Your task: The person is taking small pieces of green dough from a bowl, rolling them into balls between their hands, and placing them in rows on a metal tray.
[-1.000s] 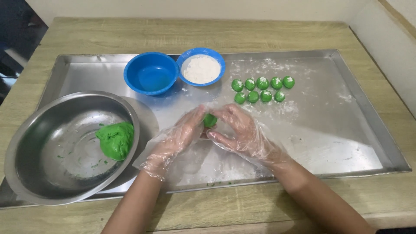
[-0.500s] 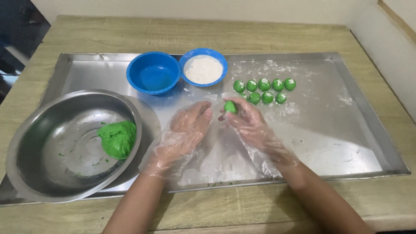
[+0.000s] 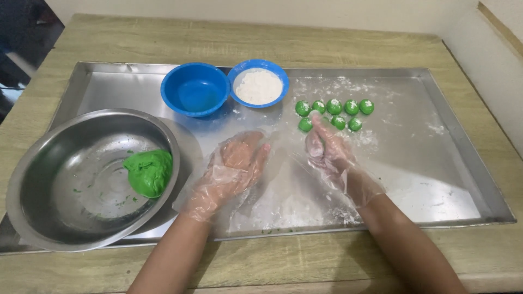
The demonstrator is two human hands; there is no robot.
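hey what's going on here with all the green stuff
A person in clear plastic gloves is shaping green dough into small balls on a floured metal tray. The right hand reaches to the group of green balls; whether it holds one is hidden. The left hand hovers open and empty. A green dough lump sits in the steel bowl, behind it an empty blue bowl and one of flour.

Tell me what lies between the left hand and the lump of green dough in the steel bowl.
Only the steel bowl's rim and bare tray, between left hand and green dough, head view.
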